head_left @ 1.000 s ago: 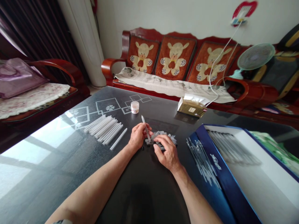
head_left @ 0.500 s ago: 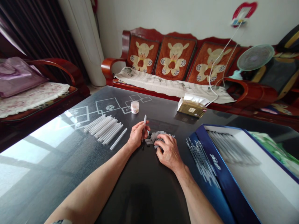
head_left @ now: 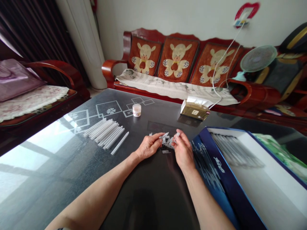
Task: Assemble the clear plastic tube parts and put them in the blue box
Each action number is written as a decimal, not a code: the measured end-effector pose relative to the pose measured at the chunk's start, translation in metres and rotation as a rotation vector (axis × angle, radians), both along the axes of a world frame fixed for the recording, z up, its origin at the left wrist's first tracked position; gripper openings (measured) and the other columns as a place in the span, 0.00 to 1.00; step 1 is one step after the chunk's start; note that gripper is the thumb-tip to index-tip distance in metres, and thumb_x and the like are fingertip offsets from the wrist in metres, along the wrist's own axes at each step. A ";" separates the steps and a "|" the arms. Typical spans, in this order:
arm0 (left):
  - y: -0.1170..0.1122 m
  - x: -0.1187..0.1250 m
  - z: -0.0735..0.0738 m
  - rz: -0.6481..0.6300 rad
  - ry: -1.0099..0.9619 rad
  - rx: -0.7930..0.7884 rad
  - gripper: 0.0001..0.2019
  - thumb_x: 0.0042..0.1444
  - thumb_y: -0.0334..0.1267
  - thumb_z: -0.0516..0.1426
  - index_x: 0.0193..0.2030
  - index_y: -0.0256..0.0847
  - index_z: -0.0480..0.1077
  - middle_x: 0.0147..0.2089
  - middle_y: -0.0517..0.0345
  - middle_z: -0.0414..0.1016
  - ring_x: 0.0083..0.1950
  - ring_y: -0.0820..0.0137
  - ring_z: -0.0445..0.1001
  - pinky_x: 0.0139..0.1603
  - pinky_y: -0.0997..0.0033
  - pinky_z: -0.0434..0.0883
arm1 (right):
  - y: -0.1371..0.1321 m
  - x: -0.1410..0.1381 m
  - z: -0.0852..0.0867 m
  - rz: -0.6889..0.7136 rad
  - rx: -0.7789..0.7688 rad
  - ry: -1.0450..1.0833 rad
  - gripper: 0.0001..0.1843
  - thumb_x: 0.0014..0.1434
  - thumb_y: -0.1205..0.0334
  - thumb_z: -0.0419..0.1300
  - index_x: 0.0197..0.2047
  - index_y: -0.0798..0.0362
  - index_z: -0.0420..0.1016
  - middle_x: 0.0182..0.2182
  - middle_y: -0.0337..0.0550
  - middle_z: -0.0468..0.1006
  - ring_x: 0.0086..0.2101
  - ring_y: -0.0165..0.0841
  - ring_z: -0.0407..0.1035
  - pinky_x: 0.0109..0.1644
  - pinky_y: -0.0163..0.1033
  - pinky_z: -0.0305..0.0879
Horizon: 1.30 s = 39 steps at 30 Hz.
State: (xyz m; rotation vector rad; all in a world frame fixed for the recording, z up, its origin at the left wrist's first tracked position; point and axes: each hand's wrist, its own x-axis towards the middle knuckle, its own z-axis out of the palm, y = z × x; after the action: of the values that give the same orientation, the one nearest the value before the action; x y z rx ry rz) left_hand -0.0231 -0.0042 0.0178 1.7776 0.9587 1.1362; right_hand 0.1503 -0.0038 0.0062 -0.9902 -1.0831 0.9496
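My left hand [head_left: 149, 146] is closed around a white pen [head_left: 165, 135], its pointed end aimed right. Just beside it, my right hand [head_left: 184, 150] pinches a small translucent pen cap [head_left: 177, 134] between thumb and fingers. Pen and cap are apart. Between and behind the hands lies a pile of similar pen caps [head_left: 169, 145], partly covered by the fingers. One loose cap [head_left: 166, 152] rests on the dark table in front of the pile. To the left, many white pens [head_left: 105, 132] lie side by side, with a single pen [head_left: 120, 143] a little apart from them.
A small round tub [head_left: 136, 110] stands behind the hands on the table [head_left: 144, 204]. At the right, thin pen refills [head_left: 208, 163] lie on blue beside an open blue box [head_left: 236, 179] holding a row of pens [head_left: 236, 150]. A tissue box [head_left: 194, 110] stands at the back.
My right hand has lifted a cap from the pile and turned up. My left hand has moved right and tipped its pen from upright towards the right.
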 end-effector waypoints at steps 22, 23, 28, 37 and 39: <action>-0.006 0.002 0.009 -0.039 0.309 0.249 0.17 0.62 0.35 0.49 0.56 0.38 0.68 0.42 0.53 0.80 0.41 0.69 0.78 0.45 0.70 0.74 | -0.002 -0.007 0.009 0.091 -0.201 0.423 0.19 0.44 0.56 0.72 0.39 0.49 0.75 0.33 0.36 0.79 0.31 0.26 0.71 0.32 0.30 0.68; -0.006 0.002 0.009 -0.036 0.312 0.243 0.17 0.62 0.35 0.49 0.56 0.38 0.68 0.42 0.53 0.80 0.41 0.69 0.78 0.45 0.70 0.74 | -0.002 -0.007 0.009 0.090 -0.203 0.430 0.19 0.44 0.56 0.72 0.39 0.49 0.75 0.33 0.36 0.79 0.31 0.26 0.71 0.32 0.31 0.68; -0.005 0.001 0.008 -0.044 0.296 0.249 0.17 0.63 0.36 0.49 0.57 0.39 0.68 0.43 0.53 0.79 0.41 0.69 0.78 0.44 0.71 0.73 | -0.004 -0.008 0.004 0.117 -0.163 0.312 0.17 0.48 0.55 0.69 0.41 0.49 0.74 0.34 0.37 0.78 0.33 0.29 0.72 0.34 0.33 0.68; -0.003 0.003 0.014 -0.192 0.070 -0.173 0.17 0.62 0.46 0.51 0.38 0.34 0.73 0.25 0.61 0.70 0.20 0.80 0.62 0.22 0.79 0.61 | -0.007 -0.008 0.011 0.186 -0.149 0.317 0.13 0.52 0.54 0.66 0.40 0.49 0.73 0.44 0.42 0.81 0.45 0.34 0.73 0.46 0.39 0.66; -0.003 0.004 0.015 -0.309 -0.080 -0.410 0.19 0.60 0.50 0.52 0.37 0.34 0.72 0.25 0.60 0.70 0.16 0.82 0.58 0.17 0.80 0.54 | -0.008 -0.008 0.015 0.250 -0.168 0.368 0.14 0.51 0.55 0.67 0.41 0.48 0.73 0.42 0.41 0.82 0.43 0.35 0.74 0.45 0.41 0.67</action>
State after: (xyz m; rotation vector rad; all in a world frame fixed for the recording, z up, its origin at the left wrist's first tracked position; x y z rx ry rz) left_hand -0.0196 -0.0072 0.0331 1.4713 0.7700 0.7468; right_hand 0.1421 -0.0114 0.0211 -0.7829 -0.8366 1.3850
